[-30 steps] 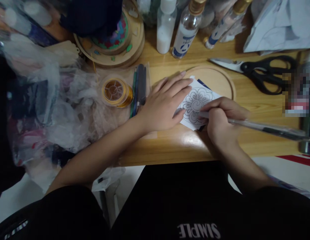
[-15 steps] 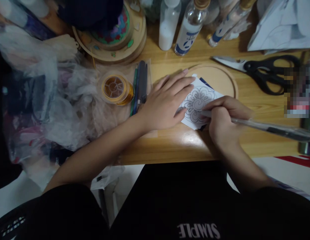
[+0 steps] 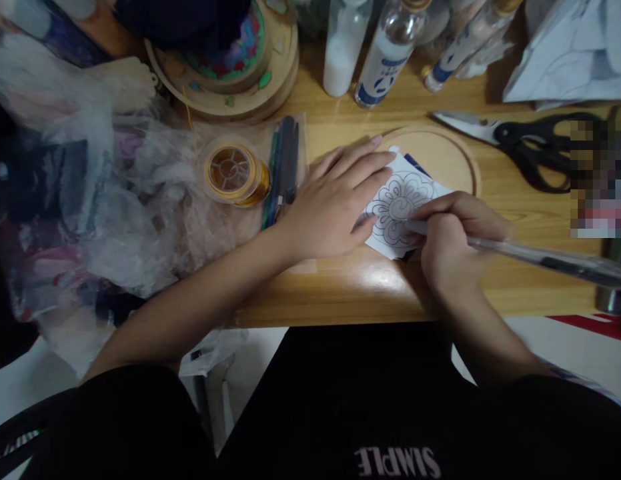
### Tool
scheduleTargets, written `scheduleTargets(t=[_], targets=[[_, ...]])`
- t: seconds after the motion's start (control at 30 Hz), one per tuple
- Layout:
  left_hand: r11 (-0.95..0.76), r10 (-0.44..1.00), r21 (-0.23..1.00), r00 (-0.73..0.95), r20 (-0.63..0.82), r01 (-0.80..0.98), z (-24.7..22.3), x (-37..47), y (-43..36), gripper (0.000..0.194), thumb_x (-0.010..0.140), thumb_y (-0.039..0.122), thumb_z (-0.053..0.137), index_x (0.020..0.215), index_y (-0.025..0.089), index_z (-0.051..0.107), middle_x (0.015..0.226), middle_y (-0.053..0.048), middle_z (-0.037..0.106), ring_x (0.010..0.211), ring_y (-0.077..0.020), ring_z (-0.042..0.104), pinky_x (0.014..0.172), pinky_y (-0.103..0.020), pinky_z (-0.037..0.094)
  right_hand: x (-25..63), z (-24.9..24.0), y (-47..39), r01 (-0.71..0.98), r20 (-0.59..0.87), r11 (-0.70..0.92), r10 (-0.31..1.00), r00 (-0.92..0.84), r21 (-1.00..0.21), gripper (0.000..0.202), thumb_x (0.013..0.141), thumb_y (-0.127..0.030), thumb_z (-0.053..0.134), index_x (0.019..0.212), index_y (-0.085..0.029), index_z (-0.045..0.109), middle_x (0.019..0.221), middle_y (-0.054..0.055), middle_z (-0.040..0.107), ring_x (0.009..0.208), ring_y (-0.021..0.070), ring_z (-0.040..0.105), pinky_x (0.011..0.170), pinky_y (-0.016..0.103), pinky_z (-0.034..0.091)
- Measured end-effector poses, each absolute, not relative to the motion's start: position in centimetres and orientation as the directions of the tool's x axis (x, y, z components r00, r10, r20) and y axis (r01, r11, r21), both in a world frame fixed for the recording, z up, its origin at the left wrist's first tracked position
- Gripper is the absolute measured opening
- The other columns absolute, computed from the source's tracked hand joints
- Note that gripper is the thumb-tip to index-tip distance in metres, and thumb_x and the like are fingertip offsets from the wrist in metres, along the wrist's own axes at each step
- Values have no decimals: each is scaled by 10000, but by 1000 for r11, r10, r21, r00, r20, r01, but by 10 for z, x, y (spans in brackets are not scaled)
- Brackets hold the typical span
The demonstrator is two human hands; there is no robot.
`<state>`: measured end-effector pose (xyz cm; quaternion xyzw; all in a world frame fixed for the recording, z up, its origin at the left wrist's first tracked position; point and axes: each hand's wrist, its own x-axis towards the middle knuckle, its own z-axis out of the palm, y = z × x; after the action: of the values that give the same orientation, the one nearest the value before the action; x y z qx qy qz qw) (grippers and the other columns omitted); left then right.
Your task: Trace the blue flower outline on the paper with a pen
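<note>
A white sheet of paper (image 3: 400, 193) with a black-line flower drawing lies on the table, over a small dark blue piece (image 3: 414, 164). Beneath both is a round wooden board (image 3: 443, 150) with a raised rim. My left hand (image 3: 337, 203) rests flat on the paper's left edge, fingers stretched and slightly apart. My right hand (image 3: 450, 243) is closed around a clear-barrelled pen (image 3: 540, 257), its tip end on the lower right part of the flower. The exact contact point is blurred and partly hidden by my fingers.
Black-handled scissors (image 3: 520, 137) lie at the right. Behind stand a white-filled bottle (image 3: 341, 57) and a labelled clear bottle (image 3: 385, 67). A spool of golden thread (image 3: 235, 173) and several pens (image 3: 286, 167) sit left of my hand, beside crumpled plastic bags (image 3: 135, 200).
The whole view has shifted slightly, with the objects at the back appearing a little further right. Both hands keep nearly the same pose on the paper, and the pen stays in my right hand.
</note>
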<state>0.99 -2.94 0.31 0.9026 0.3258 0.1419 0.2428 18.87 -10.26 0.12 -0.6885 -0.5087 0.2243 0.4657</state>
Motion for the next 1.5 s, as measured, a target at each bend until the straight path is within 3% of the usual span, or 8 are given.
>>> scheduleTargets(t=[0.67, 0.9, 1.03, 1.23, 1.5], targets=[[-657, 655, 552, 751, 82, 513, 4, 10, -28, 537, 890, 220, 551, 1424, 168, 545, 1607, -107, 466, 1552, -329, 339, 1267, -554, 259, 190, 3, -101, 491, 222, 48, 927, 302, -870, 265, 689, -95, 514, 631, -267, 708, 563, -47, 661, 512, 153, 599, 526, 306, 465], [-656, 660, 553, 746, 89, 513, 3, 10, -28, 534, 892, 222, 555, 1425, 186, 552, 1615, -80, 462, 1555, -308, 341, 1271, -536, 268, 189, 4, -102, 552, 185, -41, 920, 347, -833, 263, 700, -101, 500, 634, -280, 681, 571, -30, 652, 528, 178, 609, 509, 317, 477], [-656, 660, 543, 748, 74, 525, 3, 10, -28, 543, 894, 226, 545, 1429, 130, 548, 1606, -113, 467, 1560, -311, 329, 1281, -518, 256, 189, 4, -103, 526, 174, -32, 925, 337, -850, 263, 722, -96, 516, 659, -277, 695, 584, -27, 658, 517, 173, 604, 519, 323, 484], [-653, 659, 555, 747, 83, 515, 3, 11, -28, 544, 889, 214, 547, 1432, 184, 552, 1628, -71, 444, 1569, -290, 319, 1281, -525, 257, 192, 2, -104, 521, 147, -36, 940, 306, -853, 260, 715, -102, 538, 648, -289, 706, 579, -35, 651, 513, 173, 603, 534, 332, 490], [-670, 653, 535, 752, 93, 515, 2, 9, -28, 533, 902, 233, 549, 1429, 156, 544, 1614, -102, 461, 1559, -303, 336, 1281, -518, 269, 190, 0, -103, 500, 173, -26, 922, 347, -866, 274, 713, -81, 518, 649, -278, 699, 587, -30, 658, 538, 174, 619, 545, 323, 493]])
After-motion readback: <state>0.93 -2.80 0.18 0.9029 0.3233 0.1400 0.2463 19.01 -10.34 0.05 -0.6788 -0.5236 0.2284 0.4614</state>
